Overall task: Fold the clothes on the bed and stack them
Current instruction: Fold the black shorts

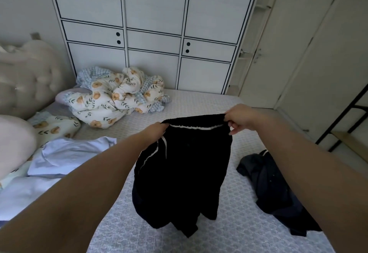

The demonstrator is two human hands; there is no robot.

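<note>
At the centre of the frame the left hand [157, 131] and the right hand [238, 118] each pinch one end of the waistband of the black shorts [183, 173], fingers closed on the cloth, so the shorts hang straight above the bed [199, 101], probably to square them before folding. A dark garment [274, 189] lies crumpled at lower right, pale blue clothes [65, 155] at left, and a floral quilt [117, 95] is bunched at upper left, leaving the middle of the bed free.
</note>
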